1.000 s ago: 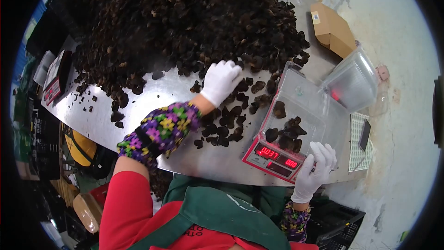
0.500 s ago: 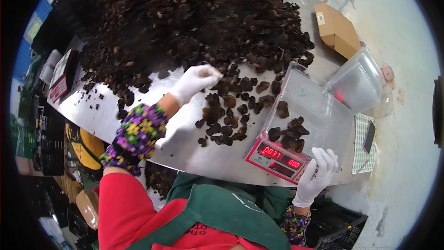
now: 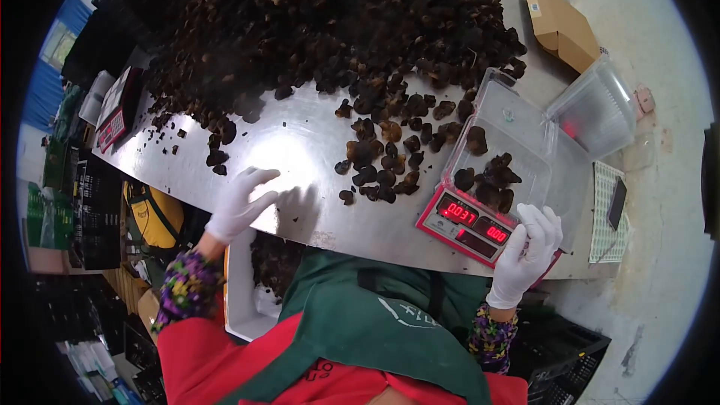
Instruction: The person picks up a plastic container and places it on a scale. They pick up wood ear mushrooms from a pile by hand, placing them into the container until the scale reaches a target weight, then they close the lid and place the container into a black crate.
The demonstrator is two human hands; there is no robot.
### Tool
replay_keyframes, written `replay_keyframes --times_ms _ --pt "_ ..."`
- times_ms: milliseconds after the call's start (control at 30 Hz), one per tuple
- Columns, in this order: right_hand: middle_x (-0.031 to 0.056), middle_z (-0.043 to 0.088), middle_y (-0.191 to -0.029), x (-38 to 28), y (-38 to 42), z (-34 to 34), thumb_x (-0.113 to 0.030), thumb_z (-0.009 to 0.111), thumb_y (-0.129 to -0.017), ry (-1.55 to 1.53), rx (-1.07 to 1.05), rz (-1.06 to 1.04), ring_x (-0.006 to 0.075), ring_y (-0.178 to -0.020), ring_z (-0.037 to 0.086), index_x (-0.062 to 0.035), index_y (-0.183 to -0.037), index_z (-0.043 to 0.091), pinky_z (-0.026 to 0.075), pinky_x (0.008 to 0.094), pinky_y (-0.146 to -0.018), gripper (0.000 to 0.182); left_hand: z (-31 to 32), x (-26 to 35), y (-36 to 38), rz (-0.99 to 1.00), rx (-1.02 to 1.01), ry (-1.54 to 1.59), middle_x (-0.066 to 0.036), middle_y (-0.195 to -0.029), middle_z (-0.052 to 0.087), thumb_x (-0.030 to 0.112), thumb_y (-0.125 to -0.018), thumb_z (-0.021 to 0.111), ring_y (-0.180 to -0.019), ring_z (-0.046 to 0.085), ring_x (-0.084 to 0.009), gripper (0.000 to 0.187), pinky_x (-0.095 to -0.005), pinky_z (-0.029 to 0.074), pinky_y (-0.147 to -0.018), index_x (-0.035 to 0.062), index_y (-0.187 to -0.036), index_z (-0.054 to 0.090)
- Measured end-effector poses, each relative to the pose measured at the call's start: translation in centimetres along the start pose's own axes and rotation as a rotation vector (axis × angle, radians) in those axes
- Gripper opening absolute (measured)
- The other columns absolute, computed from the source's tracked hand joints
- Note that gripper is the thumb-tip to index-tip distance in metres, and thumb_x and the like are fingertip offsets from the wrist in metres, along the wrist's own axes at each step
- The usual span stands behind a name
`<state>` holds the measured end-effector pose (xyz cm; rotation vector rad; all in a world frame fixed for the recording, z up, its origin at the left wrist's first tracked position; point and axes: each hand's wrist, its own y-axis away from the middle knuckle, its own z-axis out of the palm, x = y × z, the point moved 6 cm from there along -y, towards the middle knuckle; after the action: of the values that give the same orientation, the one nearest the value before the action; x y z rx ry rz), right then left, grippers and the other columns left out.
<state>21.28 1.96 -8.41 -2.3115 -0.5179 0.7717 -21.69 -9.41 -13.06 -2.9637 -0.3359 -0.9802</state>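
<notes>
My left hand, in a white glove, hovers over the table's near edge with thumb and fingers spread and nothing between them. My right hand, also gloved, is beside the red scale at the near corner of a clear plastic box, its fingers loosely bent and apart. Red digits on the scale read 0.037 and 0.00. The open clear box lies on the scale with several dark mushroom pieces in it. Loose pieces lie left of the box, below a large dark heap.
At the right stand a cardboard box, stacked clear containers and a green-white sheet with a dark flat object. A second scale is at the left. A white bin sits below the table edge.
My left hand has moved from the loose pieces down and left to the near edge, and its fingers have opened. The view has shifted; my right hand remains by the scale.
</notes>
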Motion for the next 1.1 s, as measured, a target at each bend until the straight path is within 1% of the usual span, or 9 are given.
replay_keyframes --times_ms 100,267,400,467,533,633,767,1000,1100 --pt "0.0047 0.067 -0.112 -0.3 0.4 -0.5 0.003 0.06 -0.087 0.012 0.003 -0.015 0.0305 -0.116 0.057 -0.01 -0.112 0.07 0.035 0.0525 -0.112 0.03 4.6 4.6 -6.0 0.307 0.043 -0.026 -0.017 -0.124 0.061 0.02 -0.09 0.068 -0.113 0.06 -0.0329 0.041 -0.0391 0.048 -0.096 0.0061 -0.128 0.062" --pt "0.005 0.068 -0.112 -0.1 1.3 -1.8 0.002 0.059 -0.088 0.056 0.012 0.012 0.0304 -0.116 0.057 -0.0096 -0.112 0.07 0.035 0.0522 -0.112 0.029 10.9 8.8 -14.7 0.477 0.227 -0.218 -0.014 -0.122 0.061 0.017 -0.085 0.07 -0.108 0.059 -0.0329 0.048 -0.0422 0.049 -0.09 0.0156 -0.132 0.061" --pt "0.0048 0.067 -0.111 0.3 1.8 -2.1 0.002 0.058 -0.089 0.065 0.0 0.05 0.0299 -0.116 0.057 -0.0095 -0.111 0.07 0.035 0.0518 -0.112 0.028 13.9 8.6 -18.5 0.451 0.135 -0.545 -0.005 -0.106 0.066 0.018 -0.082 0.07 -0.1 0.061 -0.0292 0.033 -0.0403 0.049 -0.078 0.0176 -0.115 0.07" --pt "0.0047 0.067 -0.111 0.6 1.9 -2.0 0.001 0.058 -0.089 0.07 -0.002 0.05 0.0299 -0.116 0.057 -0.0097 -0.111 0.07 0.035 0.0518 -0.112 0.028 13.1 7.5 -18.7 0.454 0.129 -0.321 -0.007 -0.093 0.068 0.018 -0.082 0.069 -0.091 0.064 -0.0316 0.022 -0.0424 0.05 -0.078 0.016 -0.104 0.074" --pt "0.0046 0.067 -0.111 0.7 1.8 -1.7 0.001 0.058 -0.089 0.066 -0.006 0.05 0.0299 -0.116 0.057 -0.0099 -0.111 0.07 0.035 0.0518 -0.112 0.028 12.2 6.4 -18.2 0.411 0.15 -0.126 -0.006 -0.086 0.07 0.015 -0.087 0.069 -0.081 0.066 -0.0246 0.017 -0.037 0.052 -0.076 0.0094 -0.102 0.074" --pt "0.0047 0.067 -0.112 0.8 1.4 -1.1 0.001 0.058 -0.089 0.044 -0.01 0.037 0.0303 -0.116 0.057 -0.0101 -0.112 0.07 0.035 0.0519 -0.112 0.028 10.7 4.7 -16.5 0.029 -0.087 0.62 -0.002 -0.095 0.071 0.013 -0.095 0.069 -0.084 0.06 -0.007 0.019 -0.0236 0.05 -0.075 -0.0027 -0.107 0.071" --pt "0.005 0.067 -0.112 0.3 0.8 -0.2 0.002 0.059 -0.088 0.016 -0.032 0.018 0.0311 -0.117 0.056 -0.0101 -0.112 0.071 0.035 0.0525 -0.112 0.029 10.4 1.7 -14.8 -0.15 -0.088 0.852 0.002 -0.086 0.067 0.016 -0.093 0.072 -0.077 0.057 -0.0063 0.016 -0.0228 0.047 -0.071 0.0028 -0.102 0.073" --pt "0.0048 0.067 -0.112 -0.3 0.6 0.1 0.002 0.059 -0.088 0.007 -0.041 0.02 0.0305 -0.117 0.056 -0.0093 -0.111 0.071 0.035 0.0523 -0.112 0.028 9.2 1.1 -12.1 -0.189 -0.162 0.972 0.002 -0.087 0.067 0.016 -0.093 0.071 -0.078 0.057 -0.0059 0.014 -0.0239 0.047 -0.073 0.0029 -0.099 0.073" --pt "0.0045 0.067 -0.113 -0.1 0.6 -0.5 0.002 0.059 -0.089 0.034 -0.038 0.017 0.03 -0.117 0.056 -0.0094 -0.112 0.07 0.035 0.0518 -0.113 0.028 6.1 1.3 -7.6 -0.099 -0.386 0.603 -0.001 -0.086 0.069 0.017 -0.093 0.067 -0.079 0.06 -0.0083 0.018 -0.027 0.05 -0.073 -0.0004 -0.093 0.072"
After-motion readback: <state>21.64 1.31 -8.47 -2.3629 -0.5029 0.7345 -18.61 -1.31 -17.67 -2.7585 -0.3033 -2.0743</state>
